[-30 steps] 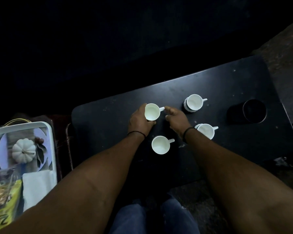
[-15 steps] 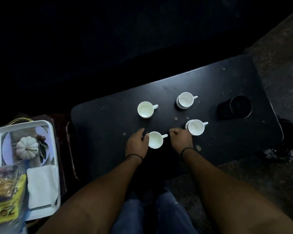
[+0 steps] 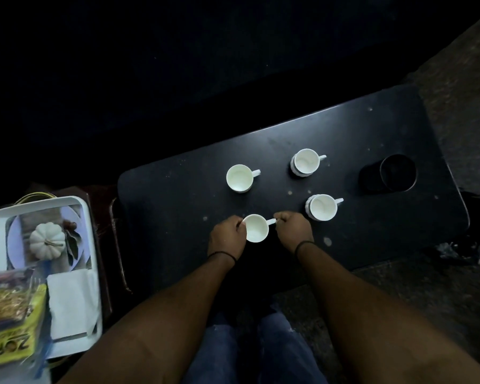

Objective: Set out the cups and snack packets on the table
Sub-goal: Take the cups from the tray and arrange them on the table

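Both hands are steadying the near cup (image 3: 257,228) on the table (image 3: 372,134).
The left hand (image 3: 227,236) is cupping its side, the right hand (image 3: 293,230) pinching its handle; three more cups are standing beyond, a dark holder (image 3: 394,173) far right, a snack packet (image 3: 10,325) lying on the tray (image 3: 39,203) at left.

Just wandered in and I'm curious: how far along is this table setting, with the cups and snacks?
Done: three white cups stand on the black table. In hand: the fourth cup, nearest the person, with the left hand round its body and the right hand at its handle. Left: the snack packets lie on the white tray beside the table.
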